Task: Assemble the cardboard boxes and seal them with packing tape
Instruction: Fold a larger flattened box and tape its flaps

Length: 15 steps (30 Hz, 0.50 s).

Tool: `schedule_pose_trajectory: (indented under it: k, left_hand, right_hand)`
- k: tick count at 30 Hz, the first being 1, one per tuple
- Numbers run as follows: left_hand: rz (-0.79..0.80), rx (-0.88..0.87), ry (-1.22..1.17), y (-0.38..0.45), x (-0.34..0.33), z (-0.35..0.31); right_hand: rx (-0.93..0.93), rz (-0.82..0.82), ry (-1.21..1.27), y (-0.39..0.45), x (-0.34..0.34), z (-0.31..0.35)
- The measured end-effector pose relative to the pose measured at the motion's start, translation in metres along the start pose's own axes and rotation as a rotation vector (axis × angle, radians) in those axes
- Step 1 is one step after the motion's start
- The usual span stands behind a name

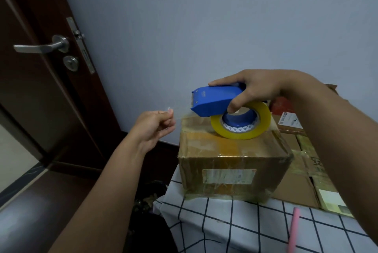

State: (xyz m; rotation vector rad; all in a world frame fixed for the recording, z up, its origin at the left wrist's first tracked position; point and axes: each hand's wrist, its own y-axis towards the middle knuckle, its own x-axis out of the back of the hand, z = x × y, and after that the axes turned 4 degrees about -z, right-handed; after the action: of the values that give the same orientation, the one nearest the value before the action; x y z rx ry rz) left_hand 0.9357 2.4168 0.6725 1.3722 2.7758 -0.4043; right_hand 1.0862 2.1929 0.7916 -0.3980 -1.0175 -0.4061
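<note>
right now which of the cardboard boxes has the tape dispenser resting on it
The front box, standing on the checked tablecloth. The blue tape dispenser, gripped by the right hand, rests on its taped top; the other boxes lie behind and right.

Dim, even indoor light, soft focus, perhaps slight wide-angle bending at edges.

A dark wooden door [30, 89] stands left of and beyond the left hand, fitted with a metal lever handle [41, 46] and a round lock [70, 63] just below it. A plain pale wall [204, 17] rises beyond both hands. Below the right forearm, a white cloth with a black grid [235, 230] covers the table, and a pink pen-like item [294, 230] lies on it.
</note>
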Motion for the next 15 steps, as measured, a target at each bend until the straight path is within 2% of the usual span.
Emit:
schedule_pose_trajectory:
  k: [4, 11, 15]
  left_hand:
    - [-0.022, 0.067, -0.051, -0.001, 0.005, 0.012]
    - [-0.011, 0.203, -0.281, -0.008, 0.004, 0.031]
    - [-0.005, 0.219, -0.29, -0.012, 0.005, 0.037]
  right_hand:
    - [0.001, 0.022, -0.046, 0.008, -0.001, 0.011]
    - [0.01, 0.023, -0.102, 0.018, -0.007, 0.025]
    - [0.006, 0.038, -0.12, 0.02, -0.009, 0.031]
